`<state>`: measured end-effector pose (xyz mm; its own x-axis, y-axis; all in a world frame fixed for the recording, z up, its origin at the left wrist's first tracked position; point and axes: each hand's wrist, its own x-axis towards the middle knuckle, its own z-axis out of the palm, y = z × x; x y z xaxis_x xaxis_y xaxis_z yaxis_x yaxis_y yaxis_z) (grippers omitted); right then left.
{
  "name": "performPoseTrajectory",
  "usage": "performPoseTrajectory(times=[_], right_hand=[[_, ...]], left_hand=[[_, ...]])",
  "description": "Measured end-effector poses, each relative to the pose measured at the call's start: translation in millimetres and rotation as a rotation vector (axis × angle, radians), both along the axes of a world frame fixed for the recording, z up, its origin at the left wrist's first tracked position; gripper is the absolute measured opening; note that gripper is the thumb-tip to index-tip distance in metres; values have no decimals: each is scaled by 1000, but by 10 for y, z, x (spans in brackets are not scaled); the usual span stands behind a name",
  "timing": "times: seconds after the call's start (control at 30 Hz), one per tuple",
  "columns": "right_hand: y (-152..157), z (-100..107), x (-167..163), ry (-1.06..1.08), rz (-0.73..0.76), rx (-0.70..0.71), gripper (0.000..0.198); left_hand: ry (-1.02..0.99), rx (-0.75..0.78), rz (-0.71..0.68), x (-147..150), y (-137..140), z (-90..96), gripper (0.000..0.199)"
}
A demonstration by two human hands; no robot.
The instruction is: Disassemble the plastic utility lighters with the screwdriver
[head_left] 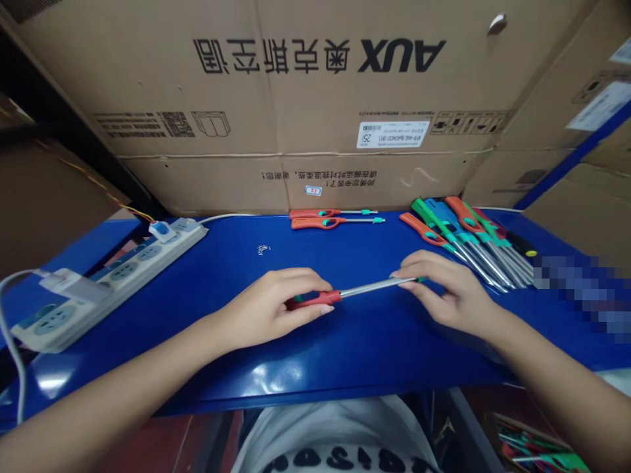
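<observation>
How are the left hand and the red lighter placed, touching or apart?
Touching. The head view shows it plainly: the left hand has its thumb and fingers closed around the handle of the red lighter.

Red lighter (pixel 365 289) (silver-tubed), crosswise

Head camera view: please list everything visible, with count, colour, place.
Red metal-tube lighter: one, red and silver, between hands
Slim lighters: two, orange, table's back
Fanned long lighters: several, mixed colours, right
Rounded handle: one, black-yellow, beside fan
Thin pieces: several, whitish, left of centre
Power strip: one, white, left
Plugs: two, white, on strip
Cables: several, mixed, mostly left
Table: one, blue, centre
Cardboard panels: several, brown, behind and beside table
Labels: several, white, on cardboard
Lower pile: uncountable, red and green, bottom right
Printed shirt: one, white, bottom
Left hand: one, bare, gripping red lighter
Right hand: one, bare, at tube tip
</observation>
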<state>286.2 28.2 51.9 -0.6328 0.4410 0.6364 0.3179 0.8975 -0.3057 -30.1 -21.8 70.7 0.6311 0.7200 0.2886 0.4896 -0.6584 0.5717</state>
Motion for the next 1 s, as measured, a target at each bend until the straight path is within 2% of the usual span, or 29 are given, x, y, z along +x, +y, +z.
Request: performPoseTrajectory(times=[0.1, 0.2, 0.43, 0.57, 0.7, 0.8, 0.87, 0.93, 1.0], right_hand=[[-35, -8, -42, -51, -1, -64, 19], [-49, -43, -79, 8, -44, -45, 18], [-8, -48, -89, 31, -67, 9, 17], [0, -11, -113, -69, -113, -111, 9], [85, -5, -148, -175, -213, -212, 18], [288, -22, -99, -243, -247, -215, 28], [487, -48, 2, -290, -370, -156, 37], [697, -102, 151, -365, -672, -70, 40], [872, -189, 315, -522, -944, -48, 37]], left_hand=[[24, 91, -45, 13, -11, -19, 18], [75, 111, -12, 24, -12, -16, 21], [90, -13, 68, 22, 7, -24, 25], [203, -32, 145, 49, 46, -108, 34], [302, 29, 169, 65, 249, -227, 43], [322, 41, 152, 66, 518, -256, 36], [357, 44, 148, 74, 727, -250, 34], [362, 33, 106, 91, 942, -255, 33], [341, 18, 58, 111, 1150, -287, 33]])
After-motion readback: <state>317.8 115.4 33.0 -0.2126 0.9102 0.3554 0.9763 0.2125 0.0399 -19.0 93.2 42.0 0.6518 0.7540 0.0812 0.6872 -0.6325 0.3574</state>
